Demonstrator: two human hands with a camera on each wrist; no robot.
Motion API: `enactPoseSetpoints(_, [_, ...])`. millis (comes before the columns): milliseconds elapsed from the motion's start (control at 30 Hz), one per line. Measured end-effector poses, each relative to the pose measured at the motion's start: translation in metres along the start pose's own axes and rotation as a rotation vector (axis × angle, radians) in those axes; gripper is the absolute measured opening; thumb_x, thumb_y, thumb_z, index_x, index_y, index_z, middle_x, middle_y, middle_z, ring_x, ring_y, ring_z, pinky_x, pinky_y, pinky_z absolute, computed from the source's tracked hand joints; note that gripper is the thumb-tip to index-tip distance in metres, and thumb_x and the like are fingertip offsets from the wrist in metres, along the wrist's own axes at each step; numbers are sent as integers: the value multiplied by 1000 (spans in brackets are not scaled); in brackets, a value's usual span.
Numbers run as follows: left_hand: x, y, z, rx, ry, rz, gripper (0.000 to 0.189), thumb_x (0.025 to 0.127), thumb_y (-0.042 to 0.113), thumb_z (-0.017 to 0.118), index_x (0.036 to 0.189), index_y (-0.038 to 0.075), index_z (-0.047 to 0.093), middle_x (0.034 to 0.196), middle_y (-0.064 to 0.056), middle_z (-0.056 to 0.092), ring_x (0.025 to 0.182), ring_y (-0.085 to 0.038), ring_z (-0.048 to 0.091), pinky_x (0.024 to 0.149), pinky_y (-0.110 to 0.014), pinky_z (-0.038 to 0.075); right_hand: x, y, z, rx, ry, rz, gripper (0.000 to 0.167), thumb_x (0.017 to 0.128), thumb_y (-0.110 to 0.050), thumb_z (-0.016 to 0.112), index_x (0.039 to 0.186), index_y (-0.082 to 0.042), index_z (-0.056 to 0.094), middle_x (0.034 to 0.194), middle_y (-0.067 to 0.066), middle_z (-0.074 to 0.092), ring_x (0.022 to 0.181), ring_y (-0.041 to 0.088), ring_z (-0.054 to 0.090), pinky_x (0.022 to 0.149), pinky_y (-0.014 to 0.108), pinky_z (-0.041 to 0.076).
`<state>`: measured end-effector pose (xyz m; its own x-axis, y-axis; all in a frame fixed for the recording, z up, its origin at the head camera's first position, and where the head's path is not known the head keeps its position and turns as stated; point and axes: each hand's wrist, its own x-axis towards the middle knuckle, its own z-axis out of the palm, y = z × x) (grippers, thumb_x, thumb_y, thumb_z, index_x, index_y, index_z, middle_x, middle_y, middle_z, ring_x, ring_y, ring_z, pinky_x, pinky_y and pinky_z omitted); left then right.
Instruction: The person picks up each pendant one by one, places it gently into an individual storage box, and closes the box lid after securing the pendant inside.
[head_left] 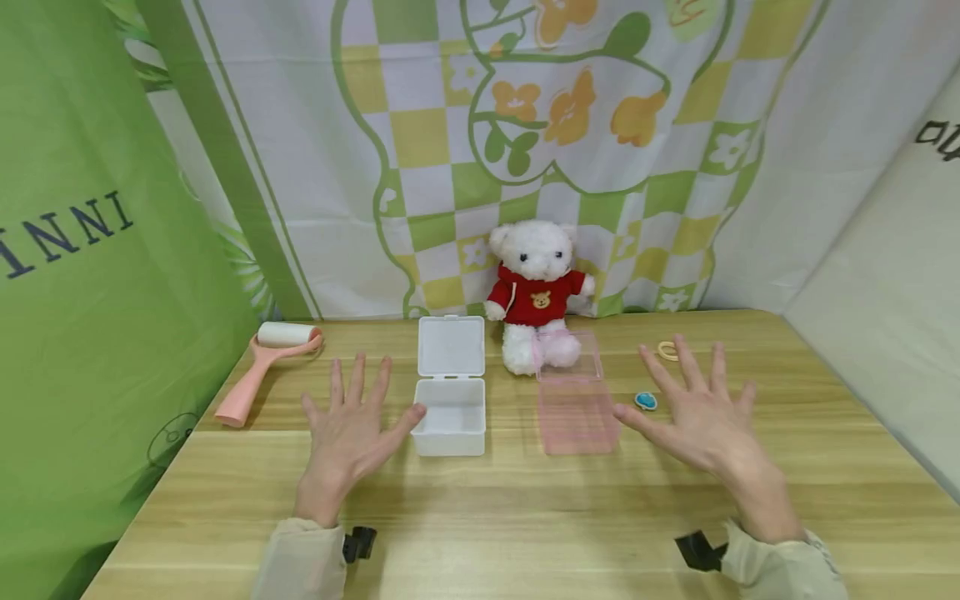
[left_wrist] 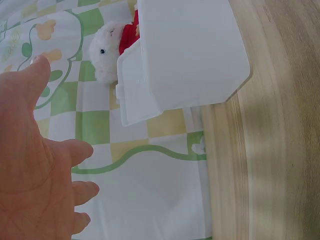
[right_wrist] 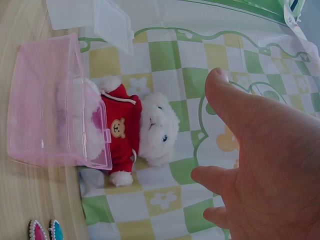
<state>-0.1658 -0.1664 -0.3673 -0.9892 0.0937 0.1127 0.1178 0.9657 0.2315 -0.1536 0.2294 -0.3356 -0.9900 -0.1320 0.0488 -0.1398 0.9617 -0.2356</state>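
My left hand (head_left: pixel 351 437) is held over the table with fingers spread and nothing in it. Its thumb overlaps the left edge of a white plastic box (head_left: pixel 450 444), whose lid stands open at the back. My right hand (head_left: pixel 708 425) is likewise spread and holds nothing. Left of it stands a clear pink plastic box (head_left: pixel 577 429) with its lid raised. Close to the right thumb lies a blue oval ornament (head_left: pixel 646 402) with a pale border. The right wrist view also shows a pink bead-edged ornament (right_wrist: pixel 37 231). A pale yellow loop (head_left: pixel 667 351) lies behind the right fingers.
A white teddy bear (head_left: pixel 534 292) in a red hoodie sits at the back against a checked cloth (head_left: pixel 420 142). At the far left lies a lint roller (head_left: pixel 258 371) with a pink handle. Green fabric (head_left: pixel 90 333) hangs beside the wooden table's (head_left: pixel 510 533) left edge.
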Motion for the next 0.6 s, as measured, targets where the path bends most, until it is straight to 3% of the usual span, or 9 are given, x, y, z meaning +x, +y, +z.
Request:
enactPoseSetpoints(467, [1, 4, 2, 2, -29, 6, 88, 89, 75, 29, 155, 18, 14, 158, -17, -1, 141, -43, -11, 98, -76, -8, 0, 4, 3, -28, -13, 1, 90, 88, -72, 39, 155, -21, 8, 157, 20, -10, 132, 56, -21, 86, 85, -6])
enactPoseSetpoints(600, [4, 0, 3, -99, -50, 18, 86, 93, 66, 37, 155, 12, 12, 157, -21, 3, 141, -47, -4, 100, -76, 0, 3, 4, 1, -6, 27, -5, 90, 88, -71, 42, 155, -21, 10, 158, 22, -3, 133, 60, -14, 85, 86, -2])
